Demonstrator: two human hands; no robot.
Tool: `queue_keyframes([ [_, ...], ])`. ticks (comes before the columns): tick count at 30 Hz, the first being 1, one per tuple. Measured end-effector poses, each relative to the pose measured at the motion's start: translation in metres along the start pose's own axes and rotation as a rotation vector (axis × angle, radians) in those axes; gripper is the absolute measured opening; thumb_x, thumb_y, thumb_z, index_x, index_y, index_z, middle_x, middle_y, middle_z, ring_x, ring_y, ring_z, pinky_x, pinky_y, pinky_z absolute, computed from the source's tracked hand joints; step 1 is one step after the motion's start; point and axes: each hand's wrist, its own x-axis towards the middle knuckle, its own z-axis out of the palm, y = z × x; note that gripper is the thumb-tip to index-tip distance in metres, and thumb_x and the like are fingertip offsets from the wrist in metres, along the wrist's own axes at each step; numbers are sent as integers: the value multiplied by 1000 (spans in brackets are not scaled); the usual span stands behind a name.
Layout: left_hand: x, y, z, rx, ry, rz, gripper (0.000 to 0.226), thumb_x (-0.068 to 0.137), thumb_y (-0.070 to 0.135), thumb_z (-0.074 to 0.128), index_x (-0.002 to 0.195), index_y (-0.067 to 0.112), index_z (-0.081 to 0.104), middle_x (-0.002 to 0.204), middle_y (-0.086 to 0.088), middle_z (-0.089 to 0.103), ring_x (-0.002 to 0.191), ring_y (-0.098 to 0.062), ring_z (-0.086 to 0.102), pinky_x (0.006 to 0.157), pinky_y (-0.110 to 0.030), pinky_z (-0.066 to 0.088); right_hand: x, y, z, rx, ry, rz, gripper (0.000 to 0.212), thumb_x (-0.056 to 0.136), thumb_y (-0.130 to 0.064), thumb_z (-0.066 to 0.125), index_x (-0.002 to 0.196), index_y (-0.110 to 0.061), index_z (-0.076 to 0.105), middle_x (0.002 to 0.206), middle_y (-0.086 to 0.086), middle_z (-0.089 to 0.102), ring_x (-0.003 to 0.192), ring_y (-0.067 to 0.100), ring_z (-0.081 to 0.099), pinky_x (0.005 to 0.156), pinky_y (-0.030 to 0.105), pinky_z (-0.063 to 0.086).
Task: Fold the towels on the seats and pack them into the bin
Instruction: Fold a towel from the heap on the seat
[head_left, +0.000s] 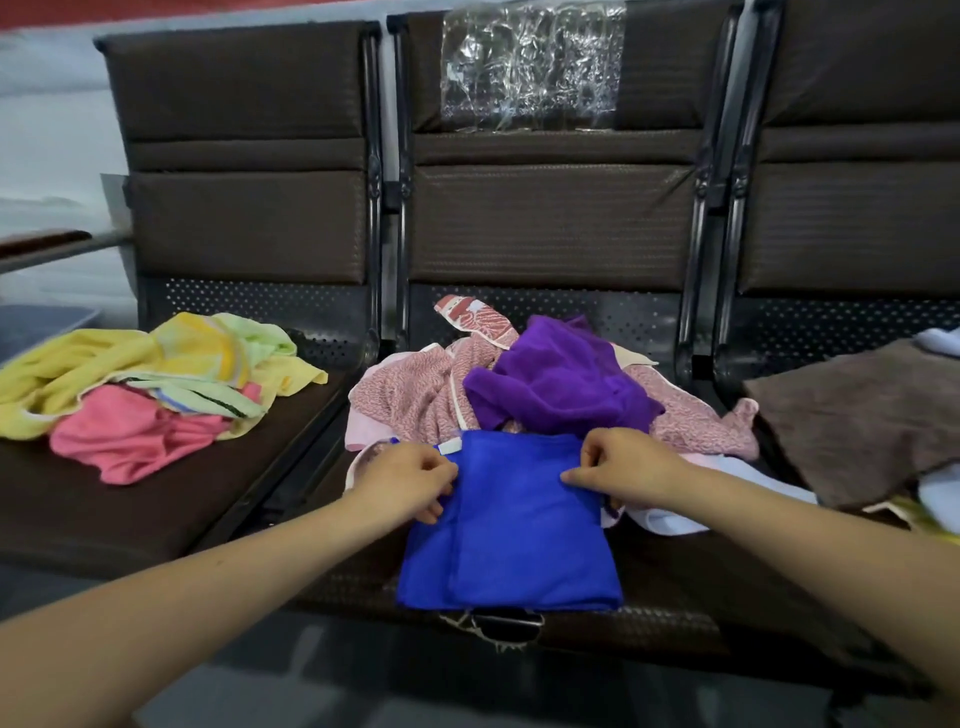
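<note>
Yellow, green and pink towels lie heaped on the left seat; the left hand and right hand pinch the folded blue towel on the middle seat, purple and pink-patterned towels crowding behind it; a brown towel lies rightward.

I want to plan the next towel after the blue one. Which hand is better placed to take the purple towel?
Right. The right hand grips the blue towel directly below the purple towel, while the left hand sits further left, nearer the pink patterned towel.
</note>
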Motion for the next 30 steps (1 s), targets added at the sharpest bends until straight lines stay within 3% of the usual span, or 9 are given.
queue_keyframes([
  [3,1,5,4,71,44,101,20,93,15,52,78,11,64,72,-7,66,50,-13,61,50,-26,56,0,8,9,39,82,4,34,80,-44,70,85,-21,45,61,-8,57,75,21,66,71,33,47],
  [6,6,8,7,87,-66,13,21,94,22,57,75,12,57,67,-10,61,43,-12,61,45,-25,54,3,11,11,139,59,37,34,81,-38,71,93,-17,46,60,-4,63,56,16,66,55,27,45],
  [10,4,8,12,-118,-207,-69,24,93,21,61,73,10,52,64,-5,57,40,-10,54,43,-21,49,7,13,10,273,-10,9,29,84,-29,71,92,-15,47,55,-3,62,35,10,55,35,18,36],
  [14,2,13,23,-66,-160,66,27,88,25,66,66,18,53,58,4,55,55,-9,52,52,-19,45,16,13,10,355,12,-44,24,85,-24,72,86,-13,50,49,-2,58,32,11,51,35,20,36],
  [16,3,12,29,-15,-110,127,18,85,27,70,72,23,58,65,8,58,62,-6,54,60,-20,44,20,12,10,350,29,-73,22,84,-24,72,82,-13,53,49,0,57,34,12,50,39,20,37],
  [19,3,8,32,128,-37,146,25,82,38,70,90,16,62,73,8,57,68,-8,53,59,-20,39,23,9,9,371,50,-84,24,83,-24,73,74,-14,54,45,-6,50,37,9,44,41,20,33],
  [22,5,6,34,250,-23,156,21,89,31,63,82,12,57,73,3,55,75,-17,54,66,-30,40,26,6,7,356,53,-88,25,81,-27,74,70,-16,54,42,-9,47,36,2,41,42,17,31],
  [26,5,8,24,-1,96,125,26,98,22,47,92,1,61,96,-8,63,92,-20,56,75,-31,38,25,1,-1,332,73,-95,26,82,-30,74,69,-17,56,42,-12,47,40,0,41,50,22,33],
  [30,3,3,4,-130,215,67,23,101,22,41,107,12,61,105,0,58,102,-17,52,80,-24,33,14,-9,-6,453,51,-114,21,83,-28,73,79,-11,63,52,-8,58,45,6,49,48,19,38],
])
